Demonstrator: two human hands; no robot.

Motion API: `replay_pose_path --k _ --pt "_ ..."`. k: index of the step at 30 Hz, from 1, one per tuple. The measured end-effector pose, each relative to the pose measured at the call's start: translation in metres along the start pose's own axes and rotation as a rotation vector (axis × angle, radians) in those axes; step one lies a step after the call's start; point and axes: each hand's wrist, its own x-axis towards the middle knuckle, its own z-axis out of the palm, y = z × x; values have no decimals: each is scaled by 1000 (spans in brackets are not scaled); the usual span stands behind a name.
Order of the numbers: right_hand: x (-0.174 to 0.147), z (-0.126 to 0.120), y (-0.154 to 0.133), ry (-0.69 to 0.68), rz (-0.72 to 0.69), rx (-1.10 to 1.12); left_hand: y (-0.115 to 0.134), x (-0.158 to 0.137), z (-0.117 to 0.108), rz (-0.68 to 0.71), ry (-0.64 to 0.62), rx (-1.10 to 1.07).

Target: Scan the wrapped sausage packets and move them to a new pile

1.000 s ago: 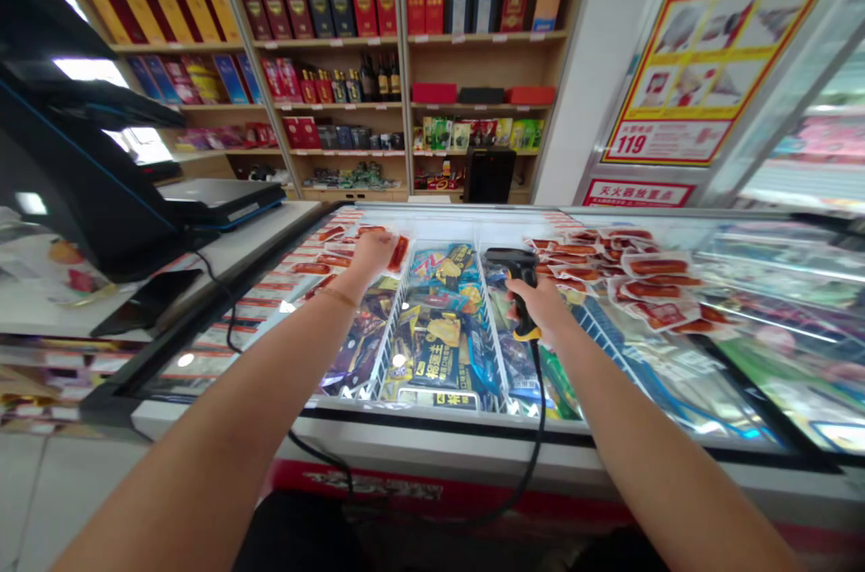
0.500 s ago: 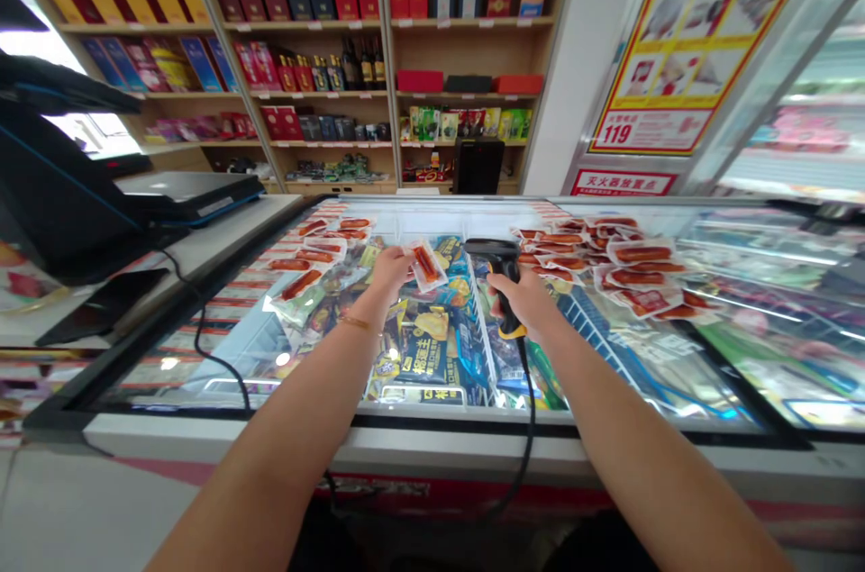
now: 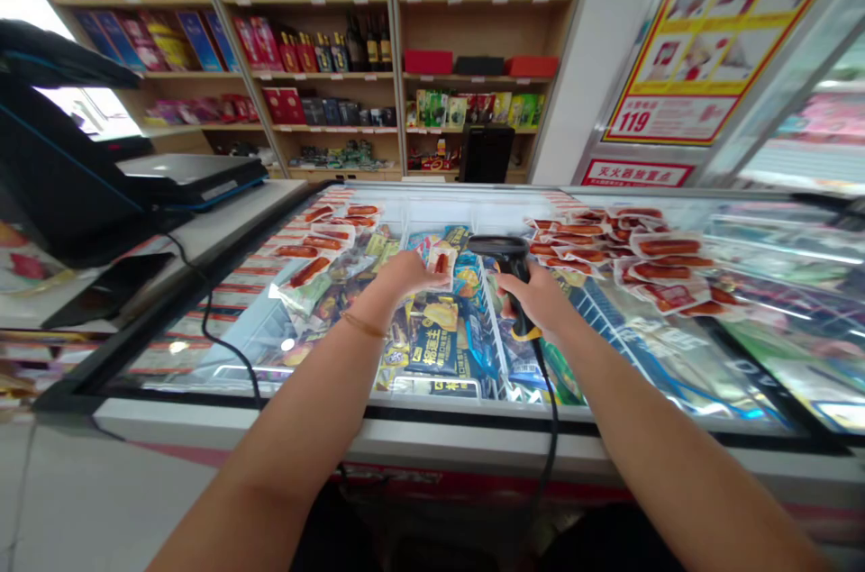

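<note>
The left hand [image 3: 408, 275] pinches a pack [image 3: 441, 264] at its fingertips, near the scanner [image 3: 512, 261] gripped in the right hand's [image 3: 539, 296] curled fingers, with a left pile [image 3: 309, 272] and right pile [image 3: 669, 248] lying outward of either hand's fingers.

The left hand [image 3: 407, 274] holds a sausage pack [image 3: 442, 264] over the freezer [image 3: 466, 439], near the scanner [image 3: 505, 254] gripped in the right hand [image 3: 539, 298]; other packs [image 3: 668, 271] lie on both sides.
</note>
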Motion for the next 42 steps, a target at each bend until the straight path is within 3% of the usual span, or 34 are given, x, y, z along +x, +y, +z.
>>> replay_pose_path --k 3,5,7,10,15,19,29,42 --pt "-1 2 1 -24 10 -45 5 -5 0 23 -68 114" --pt "-2 4 1 -31 19 -77 5 -5 1 98 -35 36" --pt "-3 4 0 -37 23 -97 0 -1 4 135 -27 -124" --pt "-5 4 0 -46 20 -97 -10 8 11 70 -34 -396" --pt "-9 7 -3 -92 -2 -49 -20 21 21 -60 171 -716" --pt "-15 11 -7 -135 -47 -83 -16 20 17 -104 207 -996" --pt "-18 15 -4 -150 -128 -274 -14 19 14 -99 233 -978" --pt "-20 15 -9 -153 -101 -248 -16 19 17 -71 231 -1000"
